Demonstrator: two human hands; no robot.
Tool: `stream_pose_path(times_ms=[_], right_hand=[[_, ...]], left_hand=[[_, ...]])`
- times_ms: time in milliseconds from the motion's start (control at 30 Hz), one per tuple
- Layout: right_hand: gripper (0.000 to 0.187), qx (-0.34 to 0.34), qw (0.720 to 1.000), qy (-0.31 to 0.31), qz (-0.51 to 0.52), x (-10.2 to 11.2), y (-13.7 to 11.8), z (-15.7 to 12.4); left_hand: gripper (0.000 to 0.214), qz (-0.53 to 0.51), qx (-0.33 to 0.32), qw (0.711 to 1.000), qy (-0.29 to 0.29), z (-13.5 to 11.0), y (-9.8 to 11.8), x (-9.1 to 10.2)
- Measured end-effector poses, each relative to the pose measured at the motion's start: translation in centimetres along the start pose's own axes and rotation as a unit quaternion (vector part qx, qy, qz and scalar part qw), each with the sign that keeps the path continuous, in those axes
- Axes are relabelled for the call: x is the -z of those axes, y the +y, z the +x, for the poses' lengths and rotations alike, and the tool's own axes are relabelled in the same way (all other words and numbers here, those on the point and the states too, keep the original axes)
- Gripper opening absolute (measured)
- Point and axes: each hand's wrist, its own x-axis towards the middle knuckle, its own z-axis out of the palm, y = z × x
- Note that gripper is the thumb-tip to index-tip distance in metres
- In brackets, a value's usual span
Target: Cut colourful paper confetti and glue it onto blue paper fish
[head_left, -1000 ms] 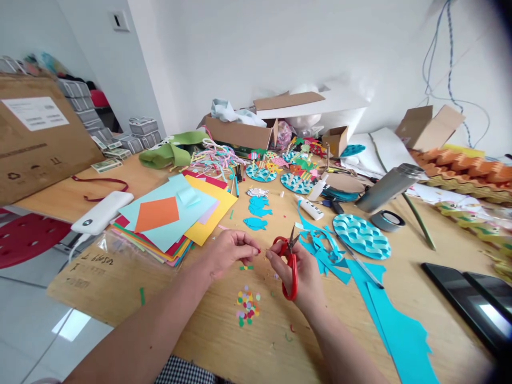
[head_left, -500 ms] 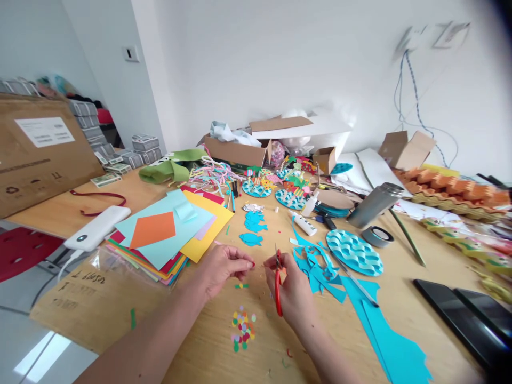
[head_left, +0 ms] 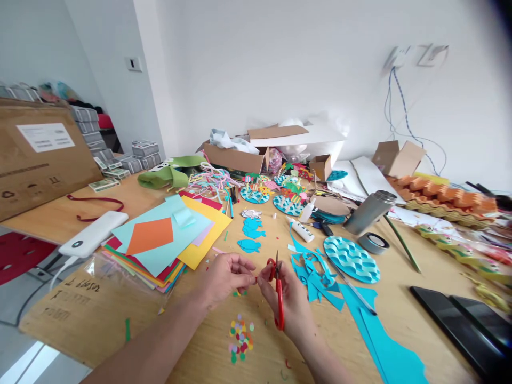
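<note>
Red-handled scissors [head_left: 279, 304] hang in my right hand [head_left: 294, 304], which is closed round them with the blades pointing away. My left hand [head_left: 230, 280] is pinched on a tiny red piece of paper [head_left: 255, 279]. The right thumb and fingertip come up close beside that piece; whether they touch it I cannot tell. Under the hands lies a loose group of small coloured paper dots [head_left: 241, 337]. Beyond them, blue paper fish [head_left: 248, 245] lie in a column on the table [head_left: 200, 341]. Blue paper scraps [head_left: 314, 274] are heaped right of the scissors.
Coloured paper sheets [head_left: 150, 236] are stacked at the left, by a white power bank [head_left: 94, 233]. At the right are a wavy-patterned blue oval [head_left: 351, 260], a tape roll [head_left: 373, 243], a steel bottle [head_left: 370, 212] and dark phones [head_left: 444, 325]. A glue bottle [head_left: 302, 230] lies farther back.
My hands have come together, the right thumb and fingertip moving in beside the left pinch. The right hand still holds the scissors. The view has tipped up slightly.
</note>
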Motion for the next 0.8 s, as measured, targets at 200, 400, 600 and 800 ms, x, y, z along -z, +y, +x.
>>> stream_pose_path(times_ms=[200, 400, 600, 800], right_hand=[[0.034, -0.035, 0.999, 0.011, -0.014, 0.2, -1.4, 0.3], [0.037, -0.042, 0.999, 0.009, -0.011, 0.1, -1.7, 0.3], [0.038, -0.035, 0.999, 0.009, -0.016, 0.1, -1.3, 0.0], [0.045, -0.034, 0.991, -0.053, -0.121, 0.2, -0.1, -0.6]], left_hand=[[0.022, -0.035, -0.002, 0.999, -0.020, -0.5, 0.6, 0.0], [0.019, 0.047, 0.003, 0.998, -0.032, -0.3, 0.5, -0.3], [0.021, -0.004, -0.009, 1.000, -0.020, -0.4, 0.4, -0.4], [0.028, -0.178, -0.018, 0.984, -0.012, -0.4, 0.5, -0.3]])
